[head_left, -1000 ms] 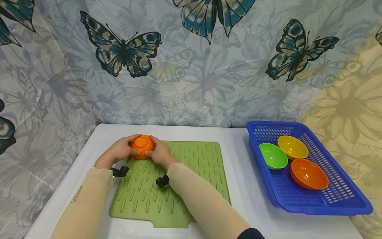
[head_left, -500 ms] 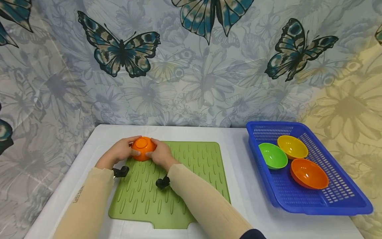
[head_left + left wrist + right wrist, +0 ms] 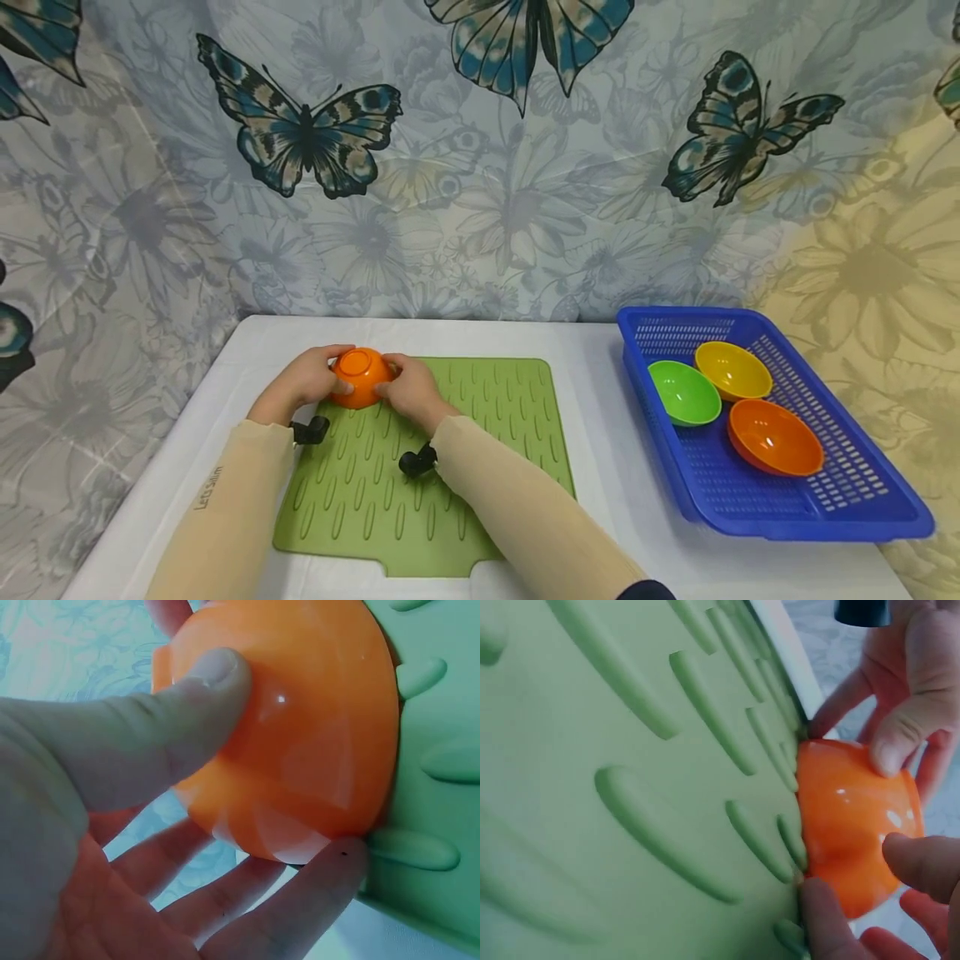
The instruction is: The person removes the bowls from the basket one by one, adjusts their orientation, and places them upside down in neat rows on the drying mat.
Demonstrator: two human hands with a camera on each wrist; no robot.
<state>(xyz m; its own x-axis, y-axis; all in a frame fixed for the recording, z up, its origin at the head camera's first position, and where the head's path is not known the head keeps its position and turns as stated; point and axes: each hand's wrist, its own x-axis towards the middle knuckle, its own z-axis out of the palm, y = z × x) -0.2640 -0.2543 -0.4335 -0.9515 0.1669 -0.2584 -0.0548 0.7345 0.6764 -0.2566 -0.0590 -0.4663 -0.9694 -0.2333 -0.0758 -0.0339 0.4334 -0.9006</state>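
An orange bowl is upside down at the back left corner of the green drying mat, its foot ring uppermost. From the left my left hand holds it; the left wrist view has the thumb pressed on the bowl's side and a fingertip at the rim by the mat. My right hand holds the other side. In the right wrist view, that thumb lies against the bowl wall and a finger is low beside the rim.
A blue plastic basket stands on the right of the white-covered table. Inside are a green bowl, a yellow bowl and a larger orange bowl, all facing up. A butterfly-print cloth hangs behind.
The right hand has shifted slightly to the right, its fingers lying farther toward the bowl's edge. The bowl has barely moved, and the left hand keeps its hold.
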